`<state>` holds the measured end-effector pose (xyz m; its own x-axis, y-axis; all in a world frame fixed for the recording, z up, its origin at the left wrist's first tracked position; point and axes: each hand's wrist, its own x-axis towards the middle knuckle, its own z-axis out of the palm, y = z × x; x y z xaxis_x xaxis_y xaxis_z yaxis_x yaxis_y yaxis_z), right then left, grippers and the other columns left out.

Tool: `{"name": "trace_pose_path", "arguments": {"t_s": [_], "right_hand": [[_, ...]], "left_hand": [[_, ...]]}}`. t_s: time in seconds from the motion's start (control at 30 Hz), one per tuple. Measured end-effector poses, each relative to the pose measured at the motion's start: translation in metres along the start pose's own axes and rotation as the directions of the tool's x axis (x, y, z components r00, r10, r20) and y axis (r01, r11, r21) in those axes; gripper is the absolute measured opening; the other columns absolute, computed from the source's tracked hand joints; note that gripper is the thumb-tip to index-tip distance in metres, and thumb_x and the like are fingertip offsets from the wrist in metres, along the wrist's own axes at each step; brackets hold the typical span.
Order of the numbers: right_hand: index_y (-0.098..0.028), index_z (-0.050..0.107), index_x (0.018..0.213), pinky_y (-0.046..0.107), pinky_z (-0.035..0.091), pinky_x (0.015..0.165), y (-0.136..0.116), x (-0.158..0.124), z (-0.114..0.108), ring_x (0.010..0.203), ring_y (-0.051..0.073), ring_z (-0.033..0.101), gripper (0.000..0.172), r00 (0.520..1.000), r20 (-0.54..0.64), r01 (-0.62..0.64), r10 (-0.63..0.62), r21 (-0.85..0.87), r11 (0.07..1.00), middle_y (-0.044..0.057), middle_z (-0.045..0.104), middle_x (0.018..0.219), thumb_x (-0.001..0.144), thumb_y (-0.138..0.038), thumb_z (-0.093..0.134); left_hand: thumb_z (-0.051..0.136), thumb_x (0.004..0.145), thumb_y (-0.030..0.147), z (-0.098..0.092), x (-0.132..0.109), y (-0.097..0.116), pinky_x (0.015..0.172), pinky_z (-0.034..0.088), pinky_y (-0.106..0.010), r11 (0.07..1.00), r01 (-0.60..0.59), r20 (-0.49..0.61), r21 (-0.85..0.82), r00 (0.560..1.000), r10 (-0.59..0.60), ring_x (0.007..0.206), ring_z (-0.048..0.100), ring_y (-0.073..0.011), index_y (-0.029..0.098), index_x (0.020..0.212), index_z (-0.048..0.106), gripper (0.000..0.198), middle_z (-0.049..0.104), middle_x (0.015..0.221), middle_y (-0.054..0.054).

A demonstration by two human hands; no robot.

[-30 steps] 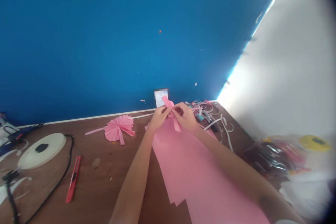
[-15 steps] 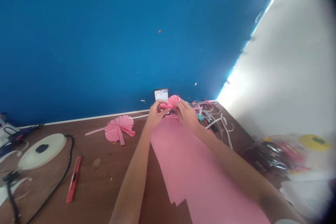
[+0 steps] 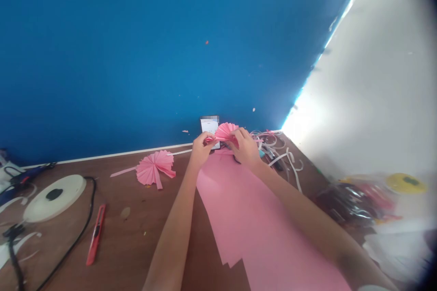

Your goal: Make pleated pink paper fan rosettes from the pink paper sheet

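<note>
A pleated pink paper fan [image 3: 226,130] is held up near the wall, spread into a half round. My left hand [image 3: 204,146] pinches its left end between thumb and fingers. On the other side, my right hand [image 3: 245,146] grips the fan's right edge, with the fingertips bent over the folds. Below both hands lies a large sheet of pink paper [image 3: 252,218] with a stepped cut in its near edge. Behind the fan a phone [image 3: 209,123] with a lit screen leans on the wall, partly hidden by my left hand.
To the left lie a second pleated pink fan [image 3: 153,166], a red box cutter [image 3: 96,234] and a white disc with a black centre [image 3: 56,196] beside a black cable [image 3: 89,218]. Tangled pale strips [image 3: 273,145] are at the right back; plastic-wrapped items [image 3: 355,200] lie farther right.
The fan in my hands has opened a little wider and tipped more upright. My hands have shifted slightly; the things on the table stay put.
</note>
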<state>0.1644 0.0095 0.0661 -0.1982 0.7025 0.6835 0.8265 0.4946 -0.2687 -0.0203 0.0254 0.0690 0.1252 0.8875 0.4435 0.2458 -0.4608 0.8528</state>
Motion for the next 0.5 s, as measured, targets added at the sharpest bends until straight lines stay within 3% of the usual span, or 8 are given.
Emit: {"name": "trace_pose_path", "arguments": {"t_s": [0.17,0.33,0.5], "right_hand": [[-0.020,0.056,0.087,0.029,0.037,0.075,0.0069,-0.0016,0.0029,0.091,0.021,0.051,0.009,0.999,0.020,-0.048,0.048,-0.001,0.999,0.007,0.057,0.095,0.089,-0.027,0.051],[-0.020,0.055,0.089,0.029,0.035,0.072,0.0071,-0.0027,0.0043,0.090,0.022,0.050,0.007,0.997,0.044,-0.061,0.064,-0.059,0.996,0.007,0.057,0.096,0.089,-0.024,0.049],[-0.020,0.056,0.086,0.030,0.035,0.074,0.0077,-0.0024,0.0027,0.090,0.022,0.050,0.013,0.997,0.064,-0.040,0.045,-0.089,0.995,0.008,0.057,0.096,0.089,-0.016,0.043]], "left_hand": [[0.063,0.076,0.039,-0.0027,0.0007,-0.0053,0.061,0.040,-0.022,1.000,0.005,-0.044,0.000,0.999,-0.005,0.066,0.051,-0.0113,0.018,0.078,0.056,0.022,0.059,0.079,0.000],[0.064,0.075,0.040,-0.0015,-0.0002,-0.0074,0.056,0.040,-0.021,0.996,0.084,-0.010,-0.041,0.996,-0.084,0.060,0.052,-0.0105,0.018,0.080,0.054,0.023,0.057,0.075,0.001],[0.061,0.076,0.039,-0.0008,-0.0029,-0.0047,0.058,0.042,-0.021,0.994,0.092,0.054,-0.056,0.995,-0.089,0.063,0.055,-0.0106,0.019,0.083,0.054,0.023,0.056,0.074,0.002]]}}
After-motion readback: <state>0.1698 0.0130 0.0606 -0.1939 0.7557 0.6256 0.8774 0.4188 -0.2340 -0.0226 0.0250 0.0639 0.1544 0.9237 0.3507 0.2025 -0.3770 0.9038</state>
